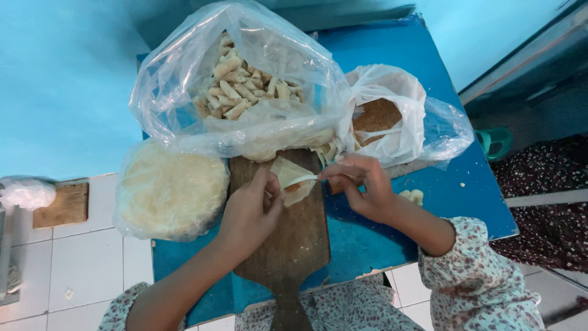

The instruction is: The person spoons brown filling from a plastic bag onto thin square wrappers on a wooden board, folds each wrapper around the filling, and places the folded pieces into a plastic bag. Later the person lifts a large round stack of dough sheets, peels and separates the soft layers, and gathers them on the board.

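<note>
A thin pale pastry sheet (288, 173) lies on a brown wooden board (293, 245) with a handle toward me. My left hand (250, 211) presses on the sheet's left side, fingers curled over it. My right hand (361, 184) pinches the sheet's right edge and folds it inward. A bit of orange filling shows under the fold.
A large clear bag (245, 92) of rolled pastry sticks sits behind the board. A round stack of wrappers in plastic (171, 193) lies at left. A white bag (386, 116) with brown filling is at right. All rest on a low blue table (453, 196) over white tiles.
</note>
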Demonstrator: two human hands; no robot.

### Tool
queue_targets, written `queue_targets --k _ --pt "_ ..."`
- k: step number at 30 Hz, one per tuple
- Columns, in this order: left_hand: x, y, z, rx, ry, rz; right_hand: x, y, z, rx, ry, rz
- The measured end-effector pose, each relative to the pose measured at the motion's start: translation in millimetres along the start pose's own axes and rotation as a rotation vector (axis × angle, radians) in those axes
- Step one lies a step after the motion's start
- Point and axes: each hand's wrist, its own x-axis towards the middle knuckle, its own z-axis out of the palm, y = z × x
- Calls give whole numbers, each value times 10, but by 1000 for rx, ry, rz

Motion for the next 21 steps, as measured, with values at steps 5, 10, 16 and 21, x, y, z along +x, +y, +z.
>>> queue_targets --k 5,10,16,21 --pt "12 0 -8 -56 -22 -19 -13 18 -48 30 -74 -49" --pt "26 -18 5 -64 -10 0 22 -40 -90 -20 -104 -73" --pt "8 -36 4 -120 -12 13 93 -107 -156 -62 -115 -171" --pt "11 -50 73 -168 18 81 235 -233 -442 -322 244 -250"
